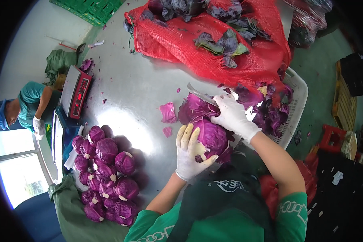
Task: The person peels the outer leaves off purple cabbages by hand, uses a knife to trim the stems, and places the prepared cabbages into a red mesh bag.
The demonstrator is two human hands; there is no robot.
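A red cabbage rests near the table's front edge, its pale cut stem turned left. My left hand, white-gloved with yellowish stains on the fingers, grips it from the left around the stem. In my right hand, also gloved, is a knife whose blade points up and left. That hand lies against the upper right of the cabbage. Loose purple leaves spread just beyond it, and a torn leaf piece lies flat to the left.
Several trimmed red cabbages are piled at left near a digital scale. A red mesh sack with dark-leaved cabbages covers the far side. A white plastic basket at right holds leaves. Another person bends beyond the scale.
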